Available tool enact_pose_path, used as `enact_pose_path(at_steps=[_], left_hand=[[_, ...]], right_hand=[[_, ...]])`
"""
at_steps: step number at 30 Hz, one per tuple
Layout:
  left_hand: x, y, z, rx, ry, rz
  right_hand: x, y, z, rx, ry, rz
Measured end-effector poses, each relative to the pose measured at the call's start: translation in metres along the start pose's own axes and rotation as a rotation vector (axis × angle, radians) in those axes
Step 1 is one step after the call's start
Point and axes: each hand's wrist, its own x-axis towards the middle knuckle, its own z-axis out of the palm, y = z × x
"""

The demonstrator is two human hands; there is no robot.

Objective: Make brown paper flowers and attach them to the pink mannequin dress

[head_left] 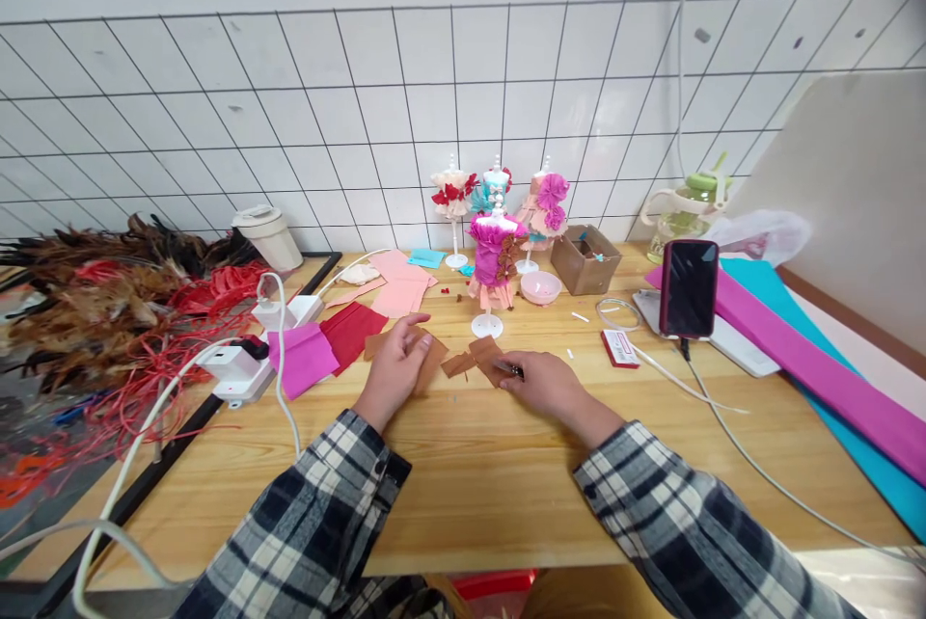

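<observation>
My left hand (pixel 396 363) is closed on a piece of brown paper (pixel 432 365), its thumb and fingers pinching the sheet near the table's middle. To the right, my right hand (pixel 539 383) is wrapped round small dark scissors (pixel 512 369), their tip pointing left. Under that tip lies another brown paper piece (pixel 483 354). A smaller brown scrap (pixel 457 365) rests between the two hands. Just behind stands a small dress form (pixel 493 257) on a white base, wearing magenta paper with brown ruffles.
Three more dress forms (pixel 453 200), a pink bowl (pixel 540 287) and a brown box (pixel 585 258) stand behind. Red paper (pixel 352 335) and magenta paper (pixel 302 357) lie left, near power strips (pixel 235 374) and feathers (pixel 130 301). A phone (pixel 689 289) stands right, its cable crossing the table.
</observation>
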Motion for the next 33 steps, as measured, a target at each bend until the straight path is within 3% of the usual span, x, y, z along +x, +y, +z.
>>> enact_pose_path(at_steps=[3,6,9,11,12,16,18,20,25,33], left_hand=[[0.007,-0.01,-0.011,0.373,0.011,0.031],[0.008,-0.012,-0.014,0.605,-0.029,0.053],[0.006,-0.005,-0.014,0.729,0.099,0.142],[0.002,0.002,-0.012,0.674,0.135,0.226],[0.0,0.006,-0.01,0.585,0.08,0.271],[-0.013,0.016,0.005,0.138,-0.389,0.389],[-0.018,0.018,0.014,0.106,-0.477,0.366],[-0.02,0.019,0.02,0.115,-0.496,0.278],[-0.022,0.022,0.023,-0.003,-0.502,0.136],[-0.024,0.022,0.027,-0.222,-0.588,0.099]], right_hand=[[0.0,0.001,-0.002,-0.042,0.021,0.02],[0.003,0.0,-0.003,0.123,0.086,-0.014],[0.006,-0.001,-0.002,0.396,0.161,-0.053],[0.006,-0.003,0.0,0.648,0.149,-0.057],[0.005,-0.004,0.001,0.774,0.101,-0.048],[0.0,-0.01,0.007,1.051,-0.173,-0.027],[-0.002,-0.013,0.01,1.054,-0.232,-0.052],[-0.002,-0.013,0.01,1.0,-0.221,-0.093],[0.001,-0.011,0.007,0.784,0.02,-0.142],[-0.007,-0.023,0.008,0.736,-0.054,-0.155]])
